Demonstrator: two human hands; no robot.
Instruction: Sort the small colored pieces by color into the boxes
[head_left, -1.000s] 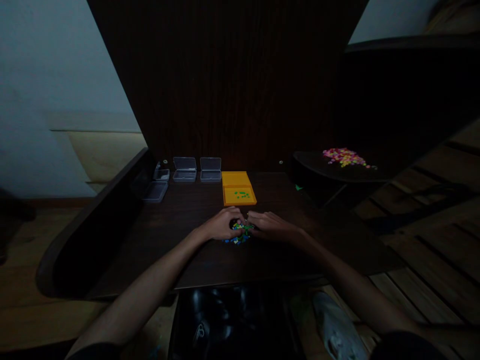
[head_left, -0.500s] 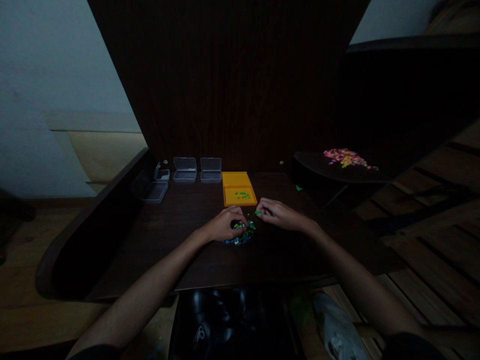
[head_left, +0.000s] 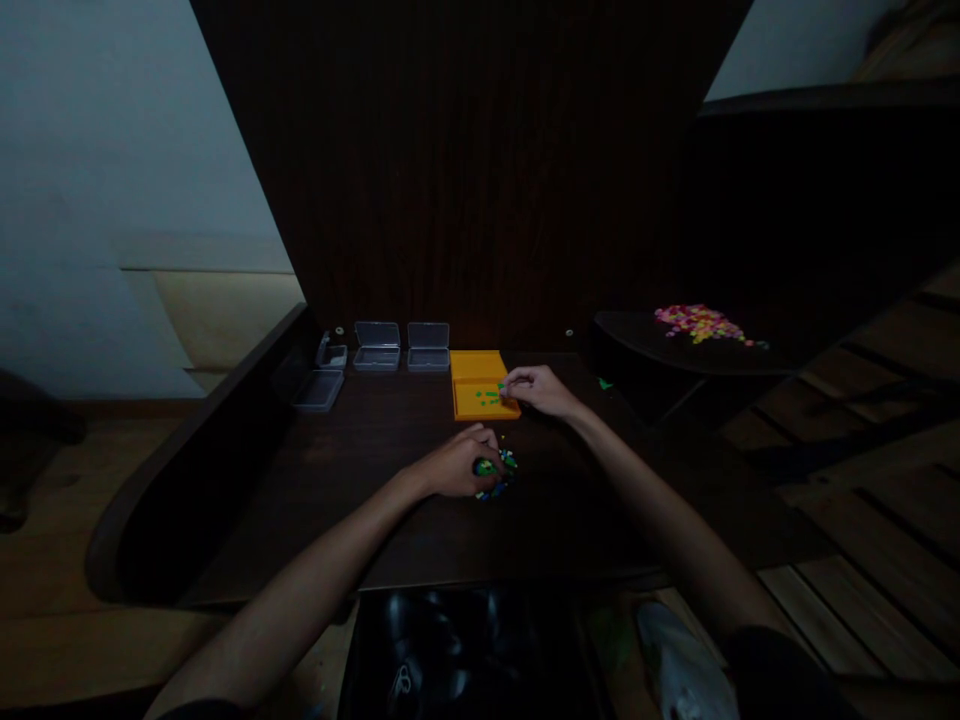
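Note:
Above the open yellow box (head_left: 461, 412) is my right hand (head_left: 541, 390), its fingertips pinched on a small green piece (head_left: 502, 387). Several other green pieces (head_left: 489, 394) lie in the box. My left hand (head_left: 459, 465) rests at the pile of small blue, green, white and yellow pieces (head_left: 496, 490). Its fingers curl over the pile and partly cover it. The fingertips look closed among the pieces, but what they hold is too small to make out.
Clear plastic boxes with raised lids (head_left: 376, 357) (head_left: 428, 358) stand at the back left, with an open clear container (head_left: 319, 390) nearby. A raised shelf (head_left: 626, 335) on the right bears a heap of pink and yellow pieces (head_left: 701, 323). A green scrap (head_left: 605, 384) lies below it.
My right hand has moved forward from beside the pile to over the yellow box, carrying the green piece. My left hand has stayed at the pile, its fingers shifting over it.

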